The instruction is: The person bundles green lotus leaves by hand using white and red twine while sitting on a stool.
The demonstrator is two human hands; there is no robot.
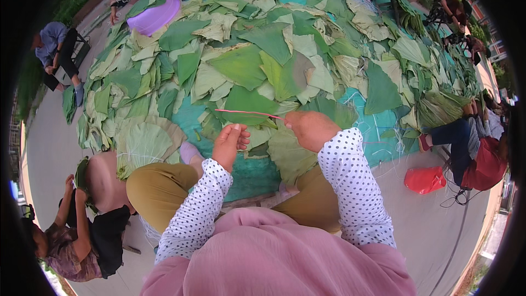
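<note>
Leaves (pixel 238 66) covered a teal sheet (pixel 252 181) ahead of my left hand (pixel 227 145). Left of it stood a pink tub (pixel 104 178), inside hidden; farther ahead-left, a purple basin (pixel 161 19) overlapped by a green leaf (pixel 147 1). A red bag (pixel 424 180), contents hidden, lay right of my right hand (pixel 313 130), which pinched a thin pink strip (pixel 246 112); my left was curled, its hold unclear.

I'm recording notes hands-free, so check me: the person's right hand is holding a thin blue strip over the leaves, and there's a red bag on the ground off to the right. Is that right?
Not quite: the thin strip in the right hand over the leaves is pink, not blue, as the head view shows.
</note>
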